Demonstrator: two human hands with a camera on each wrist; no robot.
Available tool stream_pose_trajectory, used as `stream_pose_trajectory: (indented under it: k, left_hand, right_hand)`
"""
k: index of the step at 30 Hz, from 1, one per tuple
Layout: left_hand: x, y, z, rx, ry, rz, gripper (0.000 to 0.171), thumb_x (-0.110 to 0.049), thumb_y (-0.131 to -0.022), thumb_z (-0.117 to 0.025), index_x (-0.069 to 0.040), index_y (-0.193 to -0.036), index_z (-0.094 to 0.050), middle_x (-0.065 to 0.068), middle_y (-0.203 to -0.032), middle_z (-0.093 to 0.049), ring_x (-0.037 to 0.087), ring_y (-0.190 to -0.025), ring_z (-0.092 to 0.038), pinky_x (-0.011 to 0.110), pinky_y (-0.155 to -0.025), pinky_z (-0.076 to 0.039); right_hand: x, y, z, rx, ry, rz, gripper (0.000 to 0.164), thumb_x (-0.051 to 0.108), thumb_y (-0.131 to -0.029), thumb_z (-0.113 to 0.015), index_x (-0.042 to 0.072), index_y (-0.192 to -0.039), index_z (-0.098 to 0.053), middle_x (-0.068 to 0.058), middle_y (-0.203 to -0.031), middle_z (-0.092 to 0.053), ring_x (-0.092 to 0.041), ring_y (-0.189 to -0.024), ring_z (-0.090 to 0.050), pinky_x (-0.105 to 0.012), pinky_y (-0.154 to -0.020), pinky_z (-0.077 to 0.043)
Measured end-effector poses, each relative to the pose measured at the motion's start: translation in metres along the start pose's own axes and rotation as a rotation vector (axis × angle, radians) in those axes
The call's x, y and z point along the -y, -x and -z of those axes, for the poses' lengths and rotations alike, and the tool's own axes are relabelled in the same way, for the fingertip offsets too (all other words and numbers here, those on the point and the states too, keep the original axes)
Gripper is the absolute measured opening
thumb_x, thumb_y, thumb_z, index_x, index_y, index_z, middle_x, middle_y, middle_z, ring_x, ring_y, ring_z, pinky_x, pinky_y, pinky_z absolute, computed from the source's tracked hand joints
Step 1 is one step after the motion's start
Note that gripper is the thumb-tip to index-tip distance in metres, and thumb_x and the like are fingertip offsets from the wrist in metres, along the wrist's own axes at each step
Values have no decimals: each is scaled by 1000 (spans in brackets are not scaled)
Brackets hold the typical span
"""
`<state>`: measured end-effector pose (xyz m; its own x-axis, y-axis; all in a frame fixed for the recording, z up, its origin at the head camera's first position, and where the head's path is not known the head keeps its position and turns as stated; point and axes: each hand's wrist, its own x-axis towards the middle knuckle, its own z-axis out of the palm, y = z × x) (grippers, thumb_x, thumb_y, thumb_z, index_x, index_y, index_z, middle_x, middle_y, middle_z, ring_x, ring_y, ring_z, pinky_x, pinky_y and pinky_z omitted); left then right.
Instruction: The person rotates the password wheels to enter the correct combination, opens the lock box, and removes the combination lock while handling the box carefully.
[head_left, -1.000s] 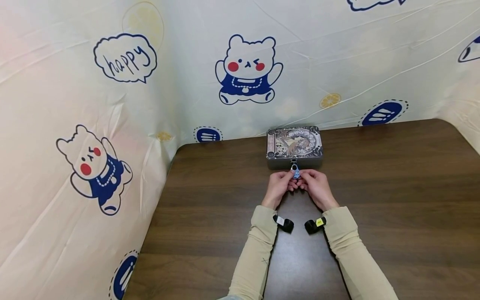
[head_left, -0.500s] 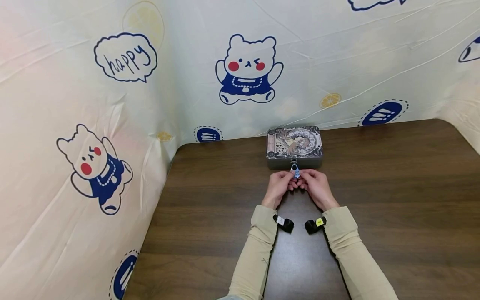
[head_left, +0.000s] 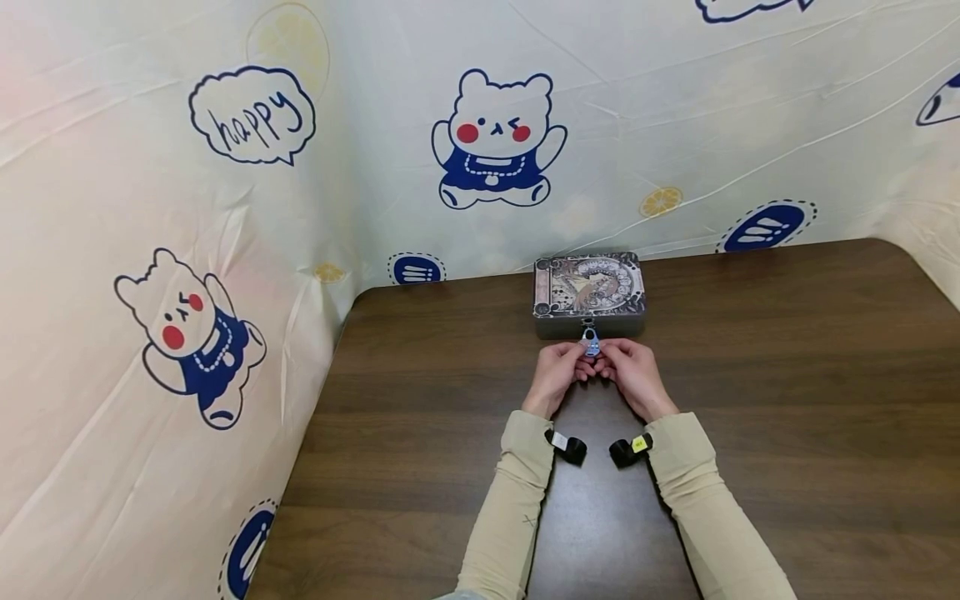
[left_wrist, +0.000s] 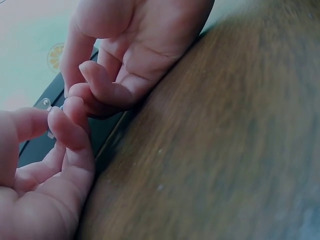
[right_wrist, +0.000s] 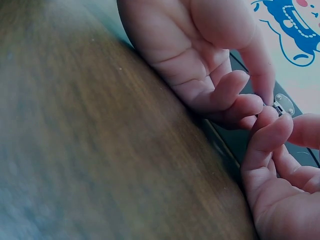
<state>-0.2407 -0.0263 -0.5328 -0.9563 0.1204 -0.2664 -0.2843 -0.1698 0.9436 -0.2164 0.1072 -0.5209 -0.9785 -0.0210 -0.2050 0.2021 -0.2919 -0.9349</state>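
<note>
1. Pinching a small blue padlock [head_left: 592, 345] from its left side, the left grip [head_left: 557, 372], a bare hand, has thumb and bent fingers upon it.
2. The right grip [head_left: 633, 372], also a bare hand, pinches the same padlock from the right side, so both are grasping it together. In the two wrist views, the fingertips meet closely and hide most of the padlock.
3. The padlock is at the front of the box [head_left: 589, 285], just below the metal clasp [right_wrist: 284, 104]. Whether its shackle passes through this clasp, I cannot tell.
4. The box is dark and rectangular, with closed lid. On its top is printed an ornate picture with a round frame. It stands on the bench [head_left: 420, 383], near the far edge.
5. Behind the wrists come the beige sleeves [head_left: 506, 508] of the person. At each cuff there is a small black device [head_left: 567, 447]; the right one bears a yellow label, the left one a whitish label.
6. The bench is of brown wood pattern. Beyond it and at its left hangs a pale cloth [head_left: 630, 100] with winking bears, orange slices and the word "happy".
</note>
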Motion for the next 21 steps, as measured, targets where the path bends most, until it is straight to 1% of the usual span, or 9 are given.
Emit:
stream_pose_trajectory:
  k: [4, 8, 11, 16, 21]
  left_hand:
    - [0, 0, 1, 2, 30, 20, 25, -17, -97, -55, 4, -87, -66, 1, -60, -62, 6, -47, -57, 16, -43, -44]
    - [-2, 1, 1, -1, 22, 13, 26, -17, -96, -57, 3, -83, -65, 2, -60, -62, 6, -46, -57, 16, -42, -44]
    - [-2, 2, 0, -10, 12, 7, 25, -18, -94, -59, 3, -81, -66, 2, -59, -62, 7, -45, -57, 16, -41, -44]
    - [-3, 3, 0, -8, -12, -3, 26, -17, -94, -60, 5, -83, -66, 2, -59, -62, 7, -45, -57, 17, -42, -44]
    - [-3, 3, -1, 0, -31, -16, 24, -16, -93, -61, 6, -85, -67, 1, -58, -61, 6, -46, -58, 17, -42, -45]
  right_hand:
    - [0, 0, 0, 4, -9, 3, 22, 3, -98, -45, -13, -111, -51, 5, -72, -61, -3, -61, -57, -14, -55, -49]
    - [-1, 0, 0, 6, -14, 1, 21, 3, -98, -45, -12, -111, -51, 4, -72, -61, -3, -61, -57, -14, -55, -49]
    - [-1, 0, 0, 5, 1, -1, 24, 3, -98, -45, -14, -114, -50, 5, -72, -61, -2, -62, -57, -14, -56, -49]
    - [-1, 0, 1, 3, 15, 2, 29, 4, -98, -45, -17, -117, -49, 5, -72, -61, -2, -61, -57, -14, -56, -49]
    - [-1, 0, 1, -3, 11, 4, 25, 4, -98, -45, -15, -114, -51, 5, -72, -61, -2, -61, -57, -14, -55, -49]
